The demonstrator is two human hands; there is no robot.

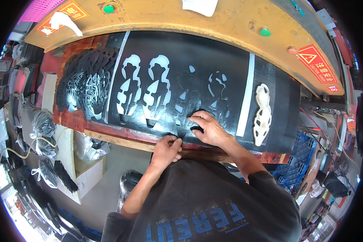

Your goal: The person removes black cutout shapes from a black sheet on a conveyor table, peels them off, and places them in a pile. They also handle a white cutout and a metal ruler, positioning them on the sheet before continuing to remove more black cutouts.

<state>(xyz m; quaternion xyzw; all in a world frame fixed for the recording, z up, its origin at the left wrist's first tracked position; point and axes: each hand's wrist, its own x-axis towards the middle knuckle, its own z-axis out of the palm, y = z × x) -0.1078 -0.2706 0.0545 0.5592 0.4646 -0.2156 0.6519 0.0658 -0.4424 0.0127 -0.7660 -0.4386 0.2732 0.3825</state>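
A black sheet [175, 45] lies before me, with pale cut-out openings [155, 90] at its left. Further right, cut shapes [219, 104] of the same black material still sit in the sheet, pale slots showing through. My left hand [168, 149] is at the table's front edge, thumb and fingers pinched on the narrow tip of a black cut piece [181, 133]. Over the cut shapes, my right hand [210, 128] reaches down with bent fingers touching the material. Something black shows between its thumb and fingers; whether it is gripped cannot be told.
A yellow machine beam [169, 21] with green buttons spans the far side. Left of the sheet is a pile of black cut pieces [90, 84]. A pale perforated template [262, 115] lies at the right. A wooden strip [118, 140] edges the table's front.
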